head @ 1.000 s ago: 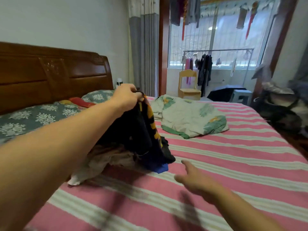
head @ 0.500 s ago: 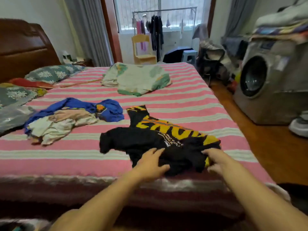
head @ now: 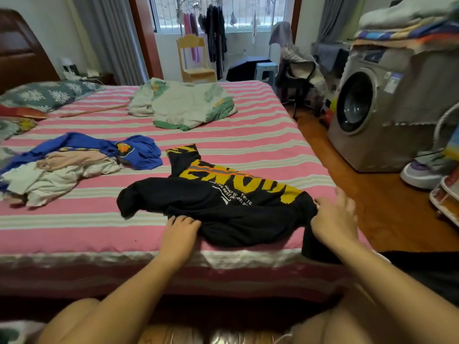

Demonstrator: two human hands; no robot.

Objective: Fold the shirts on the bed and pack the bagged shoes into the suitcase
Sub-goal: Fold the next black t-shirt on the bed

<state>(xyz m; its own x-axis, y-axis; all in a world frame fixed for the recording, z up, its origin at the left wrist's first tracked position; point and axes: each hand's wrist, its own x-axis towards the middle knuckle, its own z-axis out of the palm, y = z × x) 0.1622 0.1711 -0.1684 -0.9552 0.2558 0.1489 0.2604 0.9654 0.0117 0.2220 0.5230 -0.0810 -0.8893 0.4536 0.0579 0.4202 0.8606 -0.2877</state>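
from the head camera, my left hand (head: 180, 230) rests on the near edge of the black shirt (head: 218, 204), fingers curled down into the cloth just where it bunches, so they look clamped on a fold of it. my right hand (head: 332, 219) is at the shirt's right end, thumb and forefinger pinching the fabric while the other fingers fan loosely apart above it. between my two sets of fingers the shirt lies rumpled, not yet flat: a sleeve pokes out beyond my left fingers, the yellow lettering runs away from me on the far side, and a corner droops over the bed (head: 260, 145) edge just under my right fingers. i judge this is only the spreading-out step, with no fold made yet. well beyond my left fingers, further up the bed, a heap of clothes (head: 62, 170) with a blue shirt (head: 139, 152) on top sits unfolded, so that is all left to do. far past both hands a crumpled quilt (head: 183, 105) lies near the top of the bed. no suitcase and no bagged shoes show anywhere here, so the packing part looks unstarted as far as i can tell.
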